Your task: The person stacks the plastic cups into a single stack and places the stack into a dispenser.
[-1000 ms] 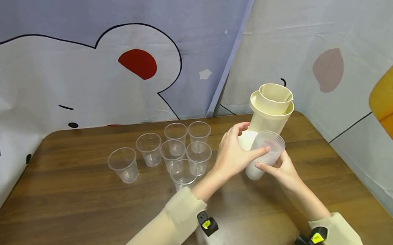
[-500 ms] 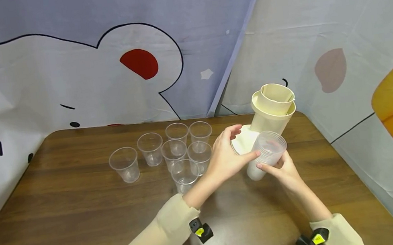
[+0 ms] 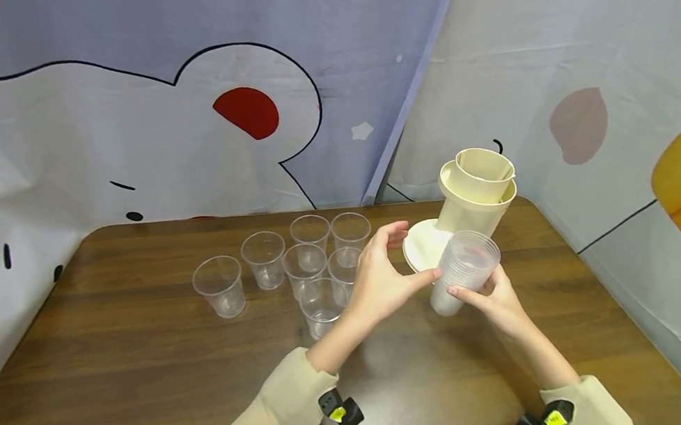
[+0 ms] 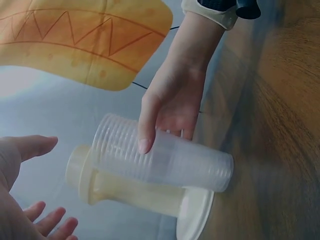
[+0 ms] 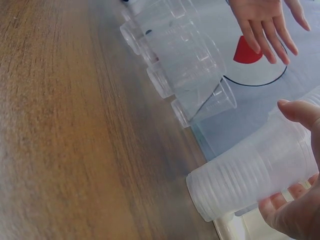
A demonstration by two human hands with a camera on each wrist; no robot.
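My right hand [image 3: 497, 301] grips a tall stack of nested clear plastic cups [image 3: 462, 270], thumb on the near side. The stack leans, its open mouths up and to the right; in the left wrist view its ribbed rims [image 4: 117, 145] show at one end. My left hand [image 3: 381, 279] is beside the stack with fingers and thumb spread, holding nothing. In the left wrist view a gap separates it from the cups. Several single clear cups [image 3: 220, 286] stand upright on the table left of my left hand, some partly behind it.
Behind the stack stands a cream cylinder [image 3: 470, 215] with a narrower ring in its top and a round white base [image 3: 423, 245]. The brown wooden table [image 3: 146, 389] ends at a printed cloth [image 3: 143, 144] at the back and right.
My left hand has drawn back to the left, its thumb coming away from the front of the stack. The right hand and the stack stay nearly in place.
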